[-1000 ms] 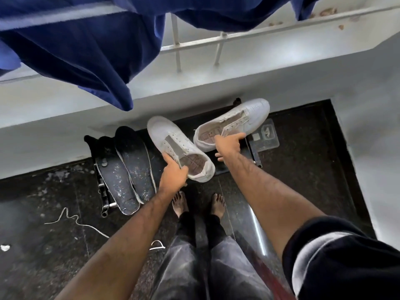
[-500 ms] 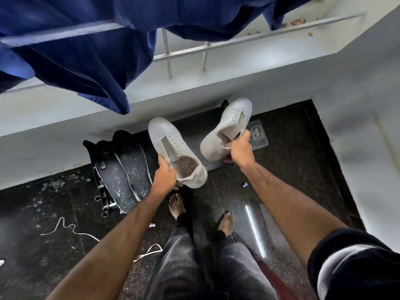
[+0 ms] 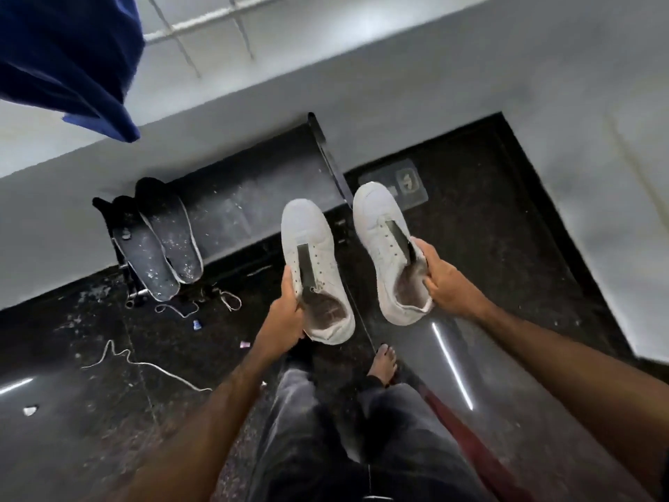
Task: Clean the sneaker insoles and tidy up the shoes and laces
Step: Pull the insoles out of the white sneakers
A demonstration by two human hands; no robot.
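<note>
I hold two white laceless sneakers in the air above the dark floor, toes pointing away from me. My left hand (image 3: 286, 317) grips the left sneaker (image 3: 313, 248) by the left side of its collar. My right hand (image 3: 443, 280) grips the right sneaker (image 3: 380, 230) by its right collar edge. Two dark wet insoles (image 3: 163, 255) lean side by side against a black rack (image 3: 249, 182) at the white wall. A white lace (image 3: 144, 364) lies loose on the floor at the left, and another lace (image 3: 224, 300) is tangled near the insoles.
Blue cloth (image 3: 68, 56) hangs over a white railing at the top left. A clear flat packet (image 3: 409, 182) lies on the floor beyond the right sneaker. My bare foot (image 3: 385, 364) stands below the shoes. Small scraps dot the wet floor (image 3: 525, 284).
Both sneakers came up off the rack and swung round until they hang parallel with toes pointing away. My view shifted right, with the insoles now further left.
</note>
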